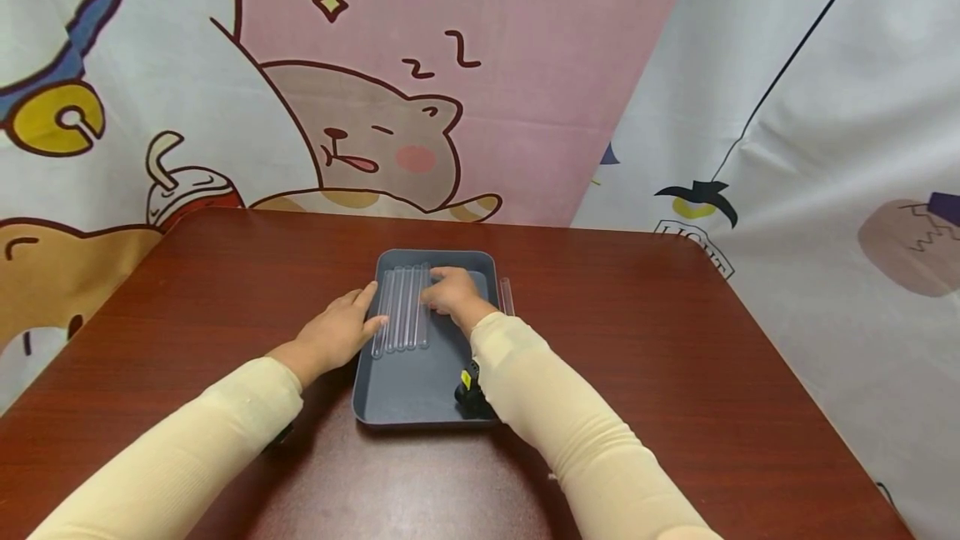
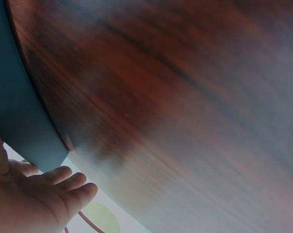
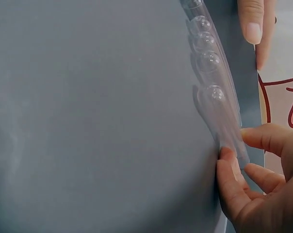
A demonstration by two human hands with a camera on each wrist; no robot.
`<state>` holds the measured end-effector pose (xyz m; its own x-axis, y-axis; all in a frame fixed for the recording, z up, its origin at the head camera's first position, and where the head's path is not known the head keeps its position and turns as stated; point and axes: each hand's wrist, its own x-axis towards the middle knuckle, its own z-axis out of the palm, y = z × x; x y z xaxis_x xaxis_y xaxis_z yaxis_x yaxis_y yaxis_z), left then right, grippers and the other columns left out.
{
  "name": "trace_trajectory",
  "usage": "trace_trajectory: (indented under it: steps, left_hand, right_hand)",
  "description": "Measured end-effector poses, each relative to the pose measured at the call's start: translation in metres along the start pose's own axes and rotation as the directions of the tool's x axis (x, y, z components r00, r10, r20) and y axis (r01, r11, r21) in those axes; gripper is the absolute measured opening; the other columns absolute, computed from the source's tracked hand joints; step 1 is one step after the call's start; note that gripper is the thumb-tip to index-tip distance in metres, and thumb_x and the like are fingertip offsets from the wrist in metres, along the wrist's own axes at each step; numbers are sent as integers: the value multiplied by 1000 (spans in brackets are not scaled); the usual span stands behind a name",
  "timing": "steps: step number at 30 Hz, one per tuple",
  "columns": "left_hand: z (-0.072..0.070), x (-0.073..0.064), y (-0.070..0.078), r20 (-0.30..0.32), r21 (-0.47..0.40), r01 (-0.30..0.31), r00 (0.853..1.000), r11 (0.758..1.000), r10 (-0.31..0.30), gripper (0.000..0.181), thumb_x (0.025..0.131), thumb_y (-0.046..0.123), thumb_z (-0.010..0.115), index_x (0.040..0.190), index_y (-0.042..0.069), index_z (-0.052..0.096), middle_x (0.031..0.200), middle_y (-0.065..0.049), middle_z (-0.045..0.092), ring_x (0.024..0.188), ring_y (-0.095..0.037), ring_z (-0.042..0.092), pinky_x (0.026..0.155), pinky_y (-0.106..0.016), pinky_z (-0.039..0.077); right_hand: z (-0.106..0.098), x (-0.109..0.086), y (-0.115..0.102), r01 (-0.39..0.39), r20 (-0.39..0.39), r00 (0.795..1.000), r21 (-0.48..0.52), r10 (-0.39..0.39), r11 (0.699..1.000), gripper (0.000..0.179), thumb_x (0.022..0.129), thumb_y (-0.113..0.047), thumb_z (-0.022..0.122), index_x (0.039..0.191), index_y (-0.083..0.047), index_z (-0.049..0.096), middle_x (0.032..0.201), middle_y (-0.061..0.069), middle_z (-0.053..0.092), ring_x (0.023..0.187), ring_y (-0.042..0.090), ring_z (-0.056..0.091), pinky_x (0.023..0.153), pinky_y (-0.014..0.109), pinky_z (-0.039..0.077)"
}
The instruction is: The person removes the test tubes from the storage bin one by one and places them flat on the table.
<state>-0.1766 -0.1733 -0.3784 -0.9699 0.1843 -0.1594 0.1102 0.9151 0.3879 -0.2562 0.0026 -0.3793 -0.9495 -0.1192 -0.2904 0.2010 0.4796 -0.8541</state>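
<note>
Several clear test tubes (image 1: pixel 400 311) lie side by side in the left half of a grey tray (image 1: pixel 420 394), rounded ends toward me. My right hand (image 1: pixel 452 292) reaches into the tray and pinches the far end of the rightmost test tube (image 3: pixel 215 104) between thumb and fingers, as the right wrist view shows. At the tray's left edge, my left hand (image 1: pixel 333 336) has its fingers extended along the rim and its thumb over the tubes' left side. The left wrist view catches that hand (image 2: pixel 40 201) beside the tray's outer wall (image 2: pixel 25 107).
One more clear tube (image 1: pixel 507 297) lies on the brown table (image 1: pixel 637 373) just outside the tray's right edge, partly behind my right sleeve. A black wrist camera (image 1: pixel 468 398) hangs under that forearm, over the tray's near right corner. A printed cloth (image 1: pixel 540 65) hangs behind the table.
</note>
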Motion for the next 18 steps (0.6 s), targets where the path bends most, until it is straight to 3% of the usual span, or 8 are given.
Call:
trace_trajectory:
  steps: [8, 18]
  left_hand:
    - [0, -1, -1, -17, 13, -13, 1000, 1000, 13, 69, 103, 37, 43, 152, -3, 16, 149, -33, 30, 137, -47, 30, 108, -58, 30]
    - [-2, -1, -1, -9, 8, -5, 1000, 1000, 5, 69, 103, 38, 42, 153, -2, 15, 150, -32, 28, 138, -47, 28, 108, -58, 31]
  right_hand:
    - [-4, 0, -1, -53, 37, 998, 76, 51, 996, 60, 81, 5, 66, 138, -7, 54, 120, 17, 64, 93, 22, 67, 80, 33, 56]
    - [-7, 3, 1, -91, 56, 995, 172, 83, 981, 60, 82, 6, 64, 138, -10, 54, 120, 16, 63, 73, 13, 61, 71, 29, 56]
